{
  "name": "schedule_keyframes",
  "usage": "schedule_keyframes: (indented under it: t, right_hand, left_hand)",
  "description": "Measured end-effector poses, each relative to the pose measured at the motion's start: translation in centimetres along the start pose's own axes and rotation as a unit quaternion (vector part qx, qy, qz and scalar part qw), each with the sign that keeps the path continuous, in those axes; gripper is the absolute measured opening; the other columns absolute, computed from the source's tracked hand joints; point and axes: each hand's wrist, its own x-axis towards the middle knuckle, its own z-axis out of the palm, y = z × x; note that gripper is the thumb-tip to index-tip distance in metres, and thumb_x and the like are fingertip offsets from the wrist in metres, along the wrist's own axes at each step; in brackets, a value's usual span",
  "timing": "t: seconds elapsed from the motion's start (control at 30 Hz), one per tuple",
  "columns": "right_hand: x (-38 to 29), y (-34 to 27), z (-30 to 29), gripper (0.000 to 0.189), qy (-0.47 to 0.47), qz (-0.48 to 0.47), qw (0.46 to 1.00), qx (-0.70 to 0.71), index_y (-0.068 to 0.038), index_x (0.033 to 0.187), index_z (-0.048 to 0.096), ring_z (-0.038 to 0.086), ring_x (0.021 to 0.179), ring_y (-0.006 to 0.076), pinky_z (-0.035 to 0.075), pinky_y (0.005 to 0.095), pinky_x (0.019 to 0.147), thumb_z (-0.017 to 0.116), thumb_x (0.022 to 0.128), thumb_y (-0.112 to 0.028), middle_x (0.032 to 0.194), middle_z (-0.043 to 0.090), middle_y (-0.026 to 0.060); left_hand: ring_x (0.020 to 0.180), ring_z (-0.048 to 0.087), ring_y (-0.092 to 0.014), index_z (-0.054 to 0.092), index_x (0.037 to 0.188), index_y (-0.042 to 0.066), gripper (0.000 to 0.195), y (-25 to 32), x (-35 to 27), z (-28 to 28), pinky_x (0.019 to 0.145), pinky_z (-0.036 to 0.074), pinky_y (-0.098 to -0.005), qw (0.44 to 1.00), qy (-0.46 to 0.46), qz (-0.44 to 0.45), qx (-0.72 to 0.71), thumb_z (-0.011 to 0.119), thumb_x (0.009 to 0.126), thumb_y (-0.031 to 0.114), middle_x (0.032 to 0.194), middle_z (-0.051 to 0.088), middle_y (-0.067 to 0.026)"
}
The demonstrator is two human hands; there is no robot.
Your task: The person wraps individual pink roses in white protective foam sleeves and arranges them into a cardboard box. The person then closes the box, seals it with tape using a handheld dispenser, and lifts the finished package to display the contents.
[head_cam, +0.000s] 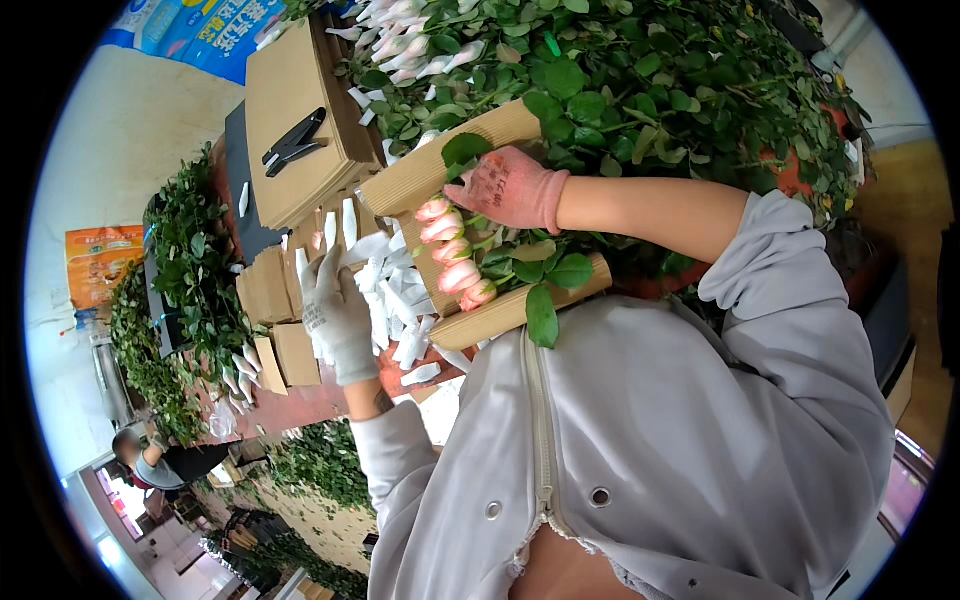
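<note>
My left hand [335,319], in a white glove, is raised over the pile of white mesh sleeves [397,300], with one blurred white sleeve [367,247] at its fingertips. In a pink glove, my right hand [499,187] lies at the top end of a row of pink roses [454,251]; its fingertips touch or nearly touch the uppermost bloom, and what its palm covers is hidden. The roses lie on a sheet of corrugated cardboard [431,259] with its two sides folded up. A green leaf [465,148] sticks out beside the right hand.
A black stapler [294,142] sits on stacked cardboard sheets [285,82]. Leafy stems [637,82] cover the table's far side, near more sleeved blooms [405,45]. Small cardboard pieces [296,352] lie left of my left hand. Another person [161,469] is in the background at lower left.
</note>
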Motion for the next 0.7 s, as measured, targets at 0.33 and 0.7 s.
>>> schedule_keyframes:
  t: [0.33, 0.7]
  right_hand:
    - [-0.2, -0.2, -0.3, 0.026, 0.094, -0.015, 0.995, 0.002, -0.009, 0.108, 0.052, 0.062, 0.083, 0.0211, 0.047, 0.0353, 0.066, 0.046, 0.084, -0.015, 0.086, 0.062, 0.0024]
    - [-0.5, -0.2, 0.7, 0.038, -0.011, 0.015, 1.0, -0.011, -0.015, 0.123, 0.048, 0.058, 0.084, 0.0216, 0.042, 0.0364, 0.073, 0.044, 0.086, -0.017, 0.089, 0.059, 0.0011]
  left_hand:
    - [0.115, 0.045, -0.042, 0.058, 0.119, 0.011, 0.036, 2.6, -2.2, 3.8, 0.099, 0.035, -0.0478, 0.985, -0.154, 0.063, -0.05, 0.056, 0.085, 0.022, 0.125, 0.05, -0.0243]
    - [0.091, 0.06, -0.029, 0.067, 0.097, 0.008, 0.018, -0.5, -1.6, 5.0, 0.082, 0.047, -0.0373, 0.998, -0.051, -0.01, -0.022, 0.062, 0.081, 0.012, 0.097, 0.064, -0.0105]
